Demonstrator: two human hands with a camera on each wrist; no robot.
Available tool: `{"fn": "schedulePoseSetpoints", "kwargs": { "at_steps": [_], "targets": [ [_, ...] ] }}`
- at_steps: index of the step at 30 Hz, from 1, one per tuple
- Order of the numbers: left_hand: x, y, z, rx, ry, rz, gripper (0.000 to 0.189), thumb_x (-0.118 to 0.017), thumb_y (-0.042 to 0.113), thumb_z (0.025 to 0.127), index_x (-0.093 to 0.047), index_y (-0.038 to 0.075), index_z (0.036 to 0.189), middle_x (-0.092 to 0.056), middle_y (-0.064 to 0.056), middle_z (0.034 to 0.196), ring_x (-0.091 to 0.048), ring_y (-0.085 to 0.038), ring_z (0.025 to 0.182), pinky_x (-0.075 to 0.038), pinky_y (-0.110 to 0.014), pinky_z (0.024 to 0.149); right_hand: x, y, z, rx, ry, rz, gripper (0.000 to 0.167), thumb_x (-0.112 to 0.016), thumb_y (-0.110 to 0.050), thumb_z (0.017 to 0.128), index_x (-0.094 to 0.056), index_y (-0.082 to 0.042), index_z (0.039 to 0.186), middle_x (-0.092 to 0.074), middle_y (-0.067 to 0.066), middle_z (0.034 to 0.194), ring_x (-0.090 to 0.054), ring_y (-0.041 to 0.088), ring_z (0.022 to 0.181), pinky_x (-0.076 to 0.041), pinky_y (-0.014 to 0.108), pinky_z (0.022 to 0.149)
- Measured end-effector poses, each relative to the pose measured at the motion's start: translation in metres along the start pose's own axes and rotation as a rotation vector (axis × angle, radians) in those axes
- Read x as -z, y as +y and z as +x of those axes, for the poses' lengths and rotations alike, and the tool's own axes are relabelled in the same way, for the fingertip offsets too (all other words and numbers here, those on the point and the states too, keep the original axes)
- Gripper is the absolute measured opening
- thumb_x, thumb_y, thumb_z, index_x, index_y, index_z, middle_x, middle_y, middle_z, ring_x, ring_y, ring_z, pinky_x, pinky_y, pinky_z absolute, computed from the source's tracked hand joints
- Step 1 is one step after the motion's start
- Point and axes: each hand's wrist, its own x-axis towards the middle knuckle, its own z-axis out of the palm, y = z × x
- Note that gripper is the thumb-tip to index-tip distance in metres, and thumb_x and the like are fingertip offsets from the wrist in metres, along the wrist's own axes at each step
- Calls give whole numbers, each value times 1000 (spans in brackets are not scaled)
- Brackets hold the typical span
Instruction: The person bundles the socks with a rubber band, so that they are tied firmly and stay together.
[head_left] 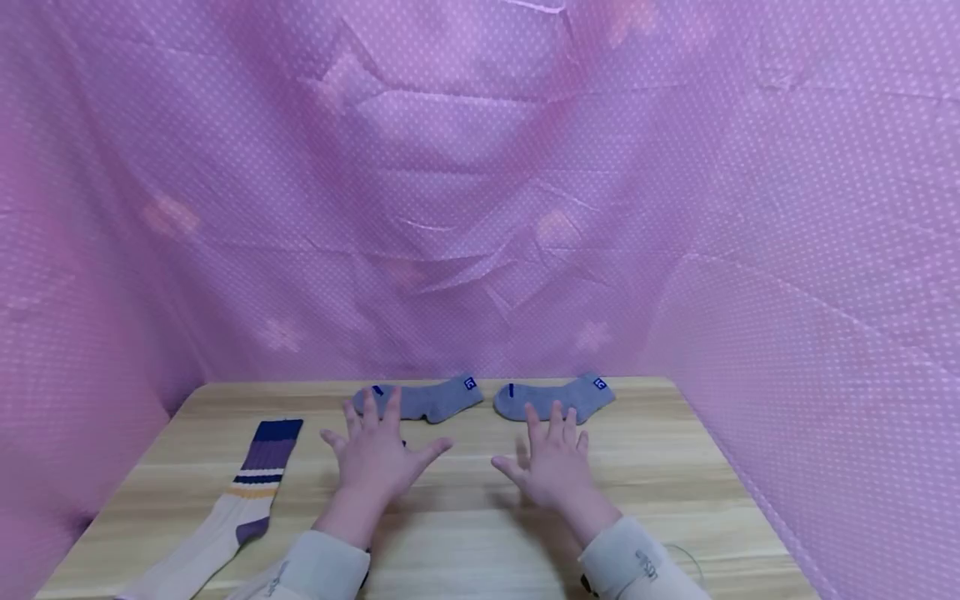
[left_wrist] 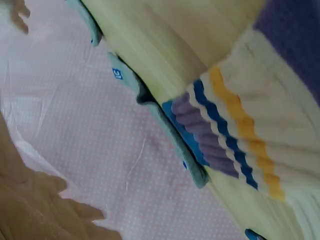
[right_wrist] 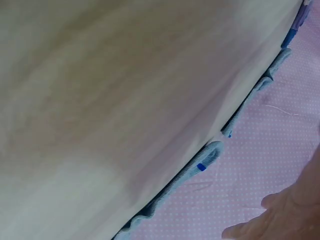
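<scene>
My left hand (head_left: 378,454), fingers spread, is raised over the table with nothing in its grasp. A striped sock (left_wrist: 245,125) with navy, purple, white and yellow bands lies below it, mostly hidden in the head view. Another white sock with the same bands (head_left: 258,479) lies flat to the left. My right hand (head_left: 555,467) hovers palm down, fingers apart and holding nothing. Two grey ankle socks lie at the back: the left grey sock (head_left: 442,400) beyond my left fingertips, the right grey sock (head_left: 543,400) beyond my right.
The wooden table (head_left: 465,533) has its far edge just behind the grey socks. A pink-purple dotted cloth (head_left: 480,208) hangs behind it and along both sides. A thin looped strand (head_left: 692,560) shows beside my right sleeve.
</scene>
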Motion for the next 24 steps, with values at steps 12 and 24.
{"fn": "schedulePoseSetpoints", "kwargs": {
  "at_steps": [12, 24],
  "targets": [
    [11, -17, -11, 34, -103, -54, 140, -57, 97, 74, -13, 6, 170, -8, -34, 171, -9, -61, 154, -26, -87, 107, 14, -13, 5, 24, -1, 23, 113, -62, -76, 92, -15, -11, 171, -11, 37, 169, -7, 60, 154, -25, 72, 120],
    [16, -31, -37, 44, -157, 47, 82, -76, 53, 94, -56, -6, 147, -52, -29, 152, -50, -48, 137, -46, -67, 106, 21, -32, 3, 215, 120, 124, 90, -74, -49, 96, -36, 0, 162, -46, 33, 154, -50, 52, 137, -48, 64, 107]
  ]
}}
